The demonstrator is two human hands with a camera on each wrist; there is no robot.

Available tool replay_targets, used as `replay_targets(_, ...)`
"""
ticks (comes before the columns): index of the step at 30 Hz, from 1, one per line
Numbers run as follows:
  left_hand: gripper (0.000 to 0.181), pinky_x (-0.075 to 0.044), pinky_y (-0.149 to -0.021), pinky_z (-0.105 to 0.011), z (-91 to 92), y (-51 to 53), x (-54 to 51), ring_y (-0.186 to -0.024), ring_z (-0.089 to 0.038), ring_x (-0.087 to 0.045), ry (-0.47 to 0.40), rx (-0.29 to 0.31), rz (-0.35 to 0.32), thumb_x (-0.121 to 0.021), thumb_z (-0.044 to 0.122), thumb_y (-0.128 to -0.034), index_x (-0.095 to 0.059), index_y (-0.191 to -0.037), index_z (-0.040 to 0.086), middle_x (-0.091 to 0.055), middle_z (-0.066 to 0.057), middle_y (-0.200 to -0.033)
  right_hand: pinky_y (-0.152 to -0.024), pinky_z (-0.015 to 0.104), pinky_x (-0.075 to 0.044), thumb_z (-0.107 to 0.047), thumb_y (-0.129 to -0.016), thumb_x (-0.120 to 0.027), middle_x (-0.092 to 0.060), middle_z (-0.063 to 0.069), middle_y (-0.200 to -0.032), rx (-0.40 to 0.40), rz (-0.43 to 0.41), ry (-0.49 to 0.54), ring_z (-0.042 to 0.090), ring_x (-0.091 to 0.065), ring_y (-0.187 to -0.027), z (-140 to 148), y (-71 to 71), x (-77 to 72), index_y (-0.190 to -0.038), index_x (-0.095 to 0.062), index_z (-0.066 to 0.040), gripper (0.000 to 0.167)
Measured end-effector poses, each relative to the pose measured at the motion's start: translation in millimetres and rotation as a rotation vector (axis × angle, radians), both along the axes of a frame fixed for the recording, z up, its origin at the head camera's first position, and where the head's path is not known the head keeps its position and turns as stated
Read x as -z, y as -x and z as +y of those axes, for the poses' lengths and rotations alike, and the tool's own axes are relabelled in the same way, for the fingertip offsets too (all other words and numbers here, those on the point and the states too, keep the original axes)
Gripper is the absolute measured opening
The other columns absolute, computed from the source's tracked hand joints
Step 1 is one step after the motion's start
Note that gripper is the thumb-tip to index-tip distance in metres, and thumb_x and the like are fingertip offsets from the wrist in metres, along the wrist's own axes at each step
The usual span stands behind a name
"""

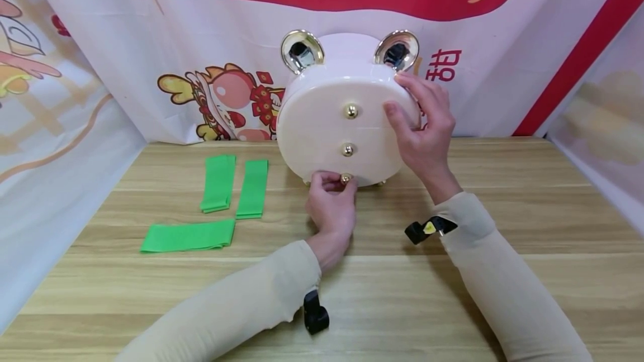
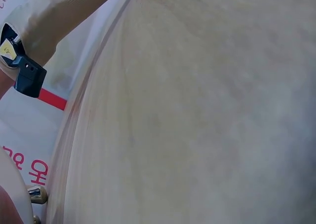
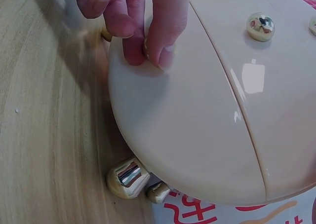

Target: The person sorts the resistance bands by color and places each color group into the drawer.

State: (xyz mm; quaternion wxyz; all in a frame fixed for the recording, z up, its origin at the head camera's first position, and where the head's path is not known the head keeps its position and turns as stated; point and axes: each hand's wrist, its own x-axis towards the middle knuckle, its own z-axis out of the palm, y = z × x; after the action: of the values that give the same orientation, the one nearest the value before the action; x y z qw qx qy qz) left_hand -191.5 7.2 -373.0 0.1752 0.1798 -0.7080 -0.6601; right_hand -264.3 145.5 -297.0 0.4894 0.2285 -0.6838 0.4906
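Observation:
A cream rounded box [image 1: 312, 122] with two gold-rimmed round pieces on top and gold knobs down its front stands upright at the back of the table. My left hand [image 1: 333, 205] pinches the lowest gold knob [image 1: 345, 179] between thumb and fingers; in the right wrist view the left fingers [image 3: 170, 21] cover most of that knob. My right hand [image 1: 427, 122] rests on the box's upper right edge, thumb on the front and fingers by the right gold-rimmed piece [image 1: 397, 51]. The left wrist view shows mostly tabletop, with the box [image 2: 15, 184] at its lower left corner.
Three folded green strips lie on the wooden table [image 1: 402, 306] left of the box: two upright ones [image 1: 218, 183] [image 1: 253, 189] and one crosswise [image 1: 188, 236] nearer the front. A printed white and red cloth [image 1: 241, 21] hangs right behind the box.

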Motion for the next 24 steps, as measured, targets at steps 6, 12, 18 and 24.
replay_targets(6, 0.026, -0.057, -0.079, -0.030, -0.2, 1.3, 0.9, -0.081, -0.015, -0.072, 0.007, -0.011, 0.022, -0.088, 0.011, -0.0814, -0.068, -0.097, 0.013, -0.078, -0.004, -0.094, -0.100, 0.028, -0.046, -0.014, -0.088, -0.080, -0.075, 0.015, -0.131, 0.006, 0.007, -0.013, 0.028, -0.061, -0.125, 3.3, 5.0, 2.1, -0.125, -0.076, -0.004, 0.039)
replay_targets(12, 0.026, -0.057, -0.080, -0.031, -1.0, 0.3, 1.5, -0.080, -0.014, -0.071, 0.010, -0.001, 0.010, -0.088, 0.012, -0.0818, -0.068, -0.098, 0.014, -0.078, -0.003, -0.095, -0.099, 0.028, -0.047, -0.015, -0.087, -0.082, -0.076, 0.011, -0.131, 0.019, 0.012, -0.019, 0.028, -0.063, -0.124, 4.8, 7.5, 3.5, -0.126, -0.077, -0.008, 0.039)
replay_targets(18, 0.025, -0.054, -0.082, -0.032, -2.7, -5.2, -0.2, -0.081, -0.014, -0.070, 0.022, 0.019, -0.011, -0.088, 0.014, -0.0823, -0.069, -0.097, 0.017, -0.078, -0.001, -0.093, -0.100, 0.029, -0.047, -0.015, -0.087, -0.083, -0.076, 0.011, -0.131, 0.024, 0.005, -0.021, 0.027, -0.063, -0.125, 5.1, 7.2, 3.4, -0.126, -0.077, -0.007, 0.040)
replay_targets(24, 0.026, -0.057, -0.071, -0.029, -5.6, -11.8, 0.0, -0.079, -0.013, -0.068, 0.007, 0.052, -0.017, -0.089, 0.012, -0.0826, -0.069, -0.098, 0.017, -0.077, -0.002, -0.094, -0.101, 0.028, -0.048, -0.016, -0.087, -0.084, -0.077, 0.007, -0.132, 0.013, -0.002, -0.017, 0.023, -0.063, -0.126, 5.5, 5.8, 2.7, -0.126, -0.078, -0.010, 0.040)
